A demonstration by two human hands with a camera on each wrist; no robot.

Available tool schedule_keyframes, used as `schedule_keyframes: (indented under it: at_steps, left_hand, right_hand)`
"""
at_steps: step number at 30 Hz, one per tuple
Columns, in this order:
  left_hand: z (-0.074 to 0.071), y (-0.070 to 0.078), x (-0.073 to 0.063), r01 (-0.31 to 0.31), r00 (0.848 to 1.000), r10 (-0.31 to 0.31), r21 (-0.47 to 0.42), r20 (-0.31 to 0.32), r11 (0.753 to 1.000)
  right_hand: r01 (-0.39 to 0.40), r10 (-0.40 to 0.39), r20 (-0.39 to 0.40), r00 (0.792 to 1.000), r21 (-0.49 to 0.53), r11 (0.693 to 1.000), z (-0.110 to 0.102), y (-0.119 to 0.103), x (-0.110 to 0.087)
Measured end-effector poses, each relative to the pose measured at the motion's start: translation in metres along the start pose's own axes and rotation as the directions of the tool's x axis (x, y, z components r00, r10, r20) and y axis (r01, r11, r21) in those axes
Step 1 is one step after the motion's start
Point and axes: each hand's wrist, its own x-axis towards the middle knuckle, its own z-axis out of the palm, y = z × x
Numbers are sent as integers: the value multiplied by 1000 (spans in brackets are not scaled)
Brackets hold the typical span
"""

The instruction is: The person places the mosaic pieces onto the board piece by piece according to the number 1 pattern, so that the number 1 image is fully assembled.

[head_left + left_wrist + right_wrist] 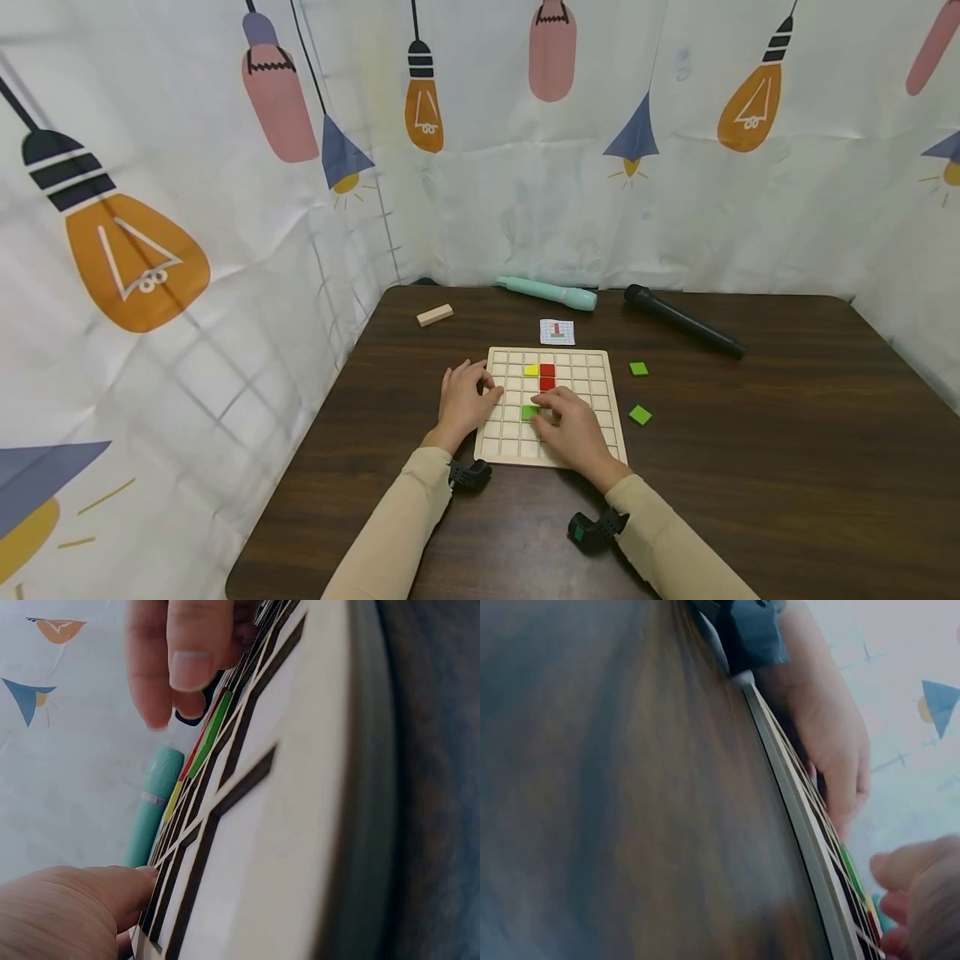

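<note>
Wooden board [510, 447], lower centre of the head view, holds a green tile [527, 412] beside the right hand [576, 427], its thumb and forefinger slightly parted. At the board's left edge is the left hand [462, 406]; whether it grips, I cannot tell. Red tiles [547, 370] lie farther up.

This is a small screened-off booth: creased white sheeting [517, 225], printed with orange bulbs [138, 262] and blue lamps [632, 137], encloses the far, left and right sides of a dark wood-grain tabletop [750, 467], close against its far edge. Whether a home, lab or office surrounds it cannot be told.
</note>
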Motion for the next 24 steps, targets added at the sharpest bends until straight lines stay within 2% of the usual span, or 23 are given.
schedule_keyframes:
  at_steps: [3,8,17,24]
  left_hand:
    - [0,0,0,0,1000,0,-2,3,1000]
    - [-1,1,-1,1,1000,-1,-15,0,1000]
    - [0,0,0,2,1000,-2,-19,-14,1000]
    - [-1,0,0,6,1000,-6,-23,-9,1000]
  right_hand:
    - [-3,4,-10,1000,55,998,-4,1,0]
    - [-26,26,-6,1000,69,997,-13,3,0]
    - [-128,127,16,992,28,991,-39,14,5]
    - [-172,172,-7,985,-19,985,-63,32,8]
